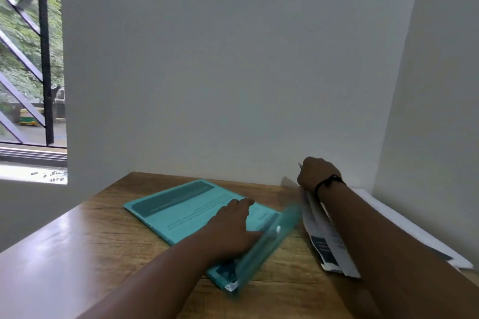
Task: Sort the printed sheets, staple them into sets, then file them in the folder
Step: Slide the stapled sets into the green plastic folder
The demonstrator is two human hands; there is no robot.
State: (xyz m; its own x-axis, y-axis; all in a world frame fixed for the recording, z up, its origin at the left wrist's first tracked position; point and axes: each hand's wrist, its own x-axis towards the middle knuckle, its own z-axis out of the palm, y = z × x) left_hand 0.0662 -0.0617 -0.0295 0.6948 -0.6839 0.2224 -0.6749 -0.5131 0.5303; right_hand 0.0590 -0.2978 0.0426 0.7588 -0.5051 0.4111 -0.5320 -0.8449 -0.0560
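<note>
Teal folder (pixel 181 204) under flat left fingers (pixel 243 203); right fingers (pixel 311 168) curl round sheets (pixel 324 238).

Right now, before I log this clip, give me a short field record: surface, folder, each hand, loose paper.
surface: wooden table set against white walls
folder: teal translucent folder lying flat, a printed sheet showing through it, flap at its right end blurred
left hand: left hand resting on the folder, fingers fairly straight
right hand: right hand curled round a set of printed sheets, held up at a slant
loose paper: white sheets under the right forearm
stapler: not in view
</note>
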